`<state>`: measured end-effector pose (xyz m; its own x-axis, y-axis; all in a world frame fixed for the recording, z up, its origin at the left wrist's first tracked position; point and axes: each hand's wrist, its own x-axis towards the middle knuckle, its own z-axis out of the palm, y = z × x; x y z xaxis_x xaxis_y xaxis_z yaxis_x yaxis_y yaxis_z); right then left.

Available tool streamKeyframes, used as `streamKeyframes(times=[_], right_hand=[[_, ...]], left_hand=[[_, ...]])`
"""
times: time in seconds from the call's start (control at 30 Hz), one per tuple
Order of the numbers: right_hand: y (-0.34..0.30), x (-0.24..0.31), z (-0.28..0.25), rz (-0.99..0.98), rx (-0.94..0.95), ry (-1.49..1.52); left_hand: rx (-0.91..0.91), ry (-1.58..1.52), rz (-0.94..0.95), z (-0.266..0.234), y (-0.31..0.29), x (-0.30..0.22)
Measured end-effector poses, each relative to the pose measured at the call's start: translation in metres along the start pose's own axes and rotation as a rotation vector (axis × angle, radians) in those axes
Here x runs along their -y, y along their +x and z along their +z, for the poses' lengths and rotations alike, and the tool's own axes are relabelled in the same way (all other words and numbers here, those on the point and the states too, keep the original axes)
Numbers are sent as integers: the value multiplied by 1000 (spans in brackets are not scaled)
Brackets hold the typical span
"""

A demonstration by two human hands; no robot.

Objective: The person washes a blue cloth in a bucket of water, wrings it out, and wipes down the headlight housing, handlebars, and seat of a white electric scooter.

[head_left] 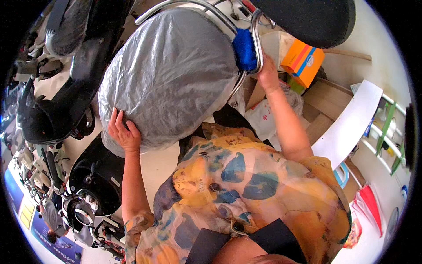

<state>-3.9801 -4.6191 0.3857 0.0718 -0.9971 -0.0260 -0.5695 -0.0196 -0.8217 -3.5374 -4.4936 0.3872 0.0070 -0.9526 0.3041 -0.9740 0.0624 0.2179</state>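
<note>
A large rounded chair seat (171, 75) under wrinkled clear-grey plastic film fills the area ahead of me. Bent chrome tubes (256, 35) of the chair frame run along its far and right sides. My left hand (125, 134) lies on the film at the near left edge of the seat, fingers spread. A blue cloth (245, 50) is pressed round the chrome tube on the right. There my right hand (267, 74) closes on the cloth and tube from the outer side, its fingertips partly hidden. A black padded backrest (310, 20) rises beyond the tube.
Black scooters (90, 70) are parked along my left. To the right, an orange box (302, 61) stands by wooden boards (329, 99) and a white plastic bag (268, 116). A curved white panel (349, 121) and a red umbrella (371, 209) are farther right.
</note>
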Motion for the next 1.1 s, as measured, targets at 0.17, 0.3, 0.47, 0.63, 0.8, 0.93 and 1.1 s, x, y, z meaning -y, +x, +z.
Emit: streamKeyframes(times=[0.17,0.3,0.47,0.63,0.8,0.93,1.1], right_hand=[[-59,-29,21,199,-168,86],[-117,-48,22,467,-13,31],[-102,-2,16,586,-448,631],[-74,19,61,462,-614,694],[-140,13,67,250,-138,115],[-128,-11,25,667,-515,728],[-37,13,-20,284,-430,1029]], left_hand=[[12,2,4,0,1,-1],[15,17,0,-4,1,-3],[4,18,-11,-3,-1,-3],[-2,7,-10,-3,-1,0],[-15,-5,-15,-1,-5,3],[-41,4,-38,-3,-6,5],[-34,-20,-46,-1,-5,6]])
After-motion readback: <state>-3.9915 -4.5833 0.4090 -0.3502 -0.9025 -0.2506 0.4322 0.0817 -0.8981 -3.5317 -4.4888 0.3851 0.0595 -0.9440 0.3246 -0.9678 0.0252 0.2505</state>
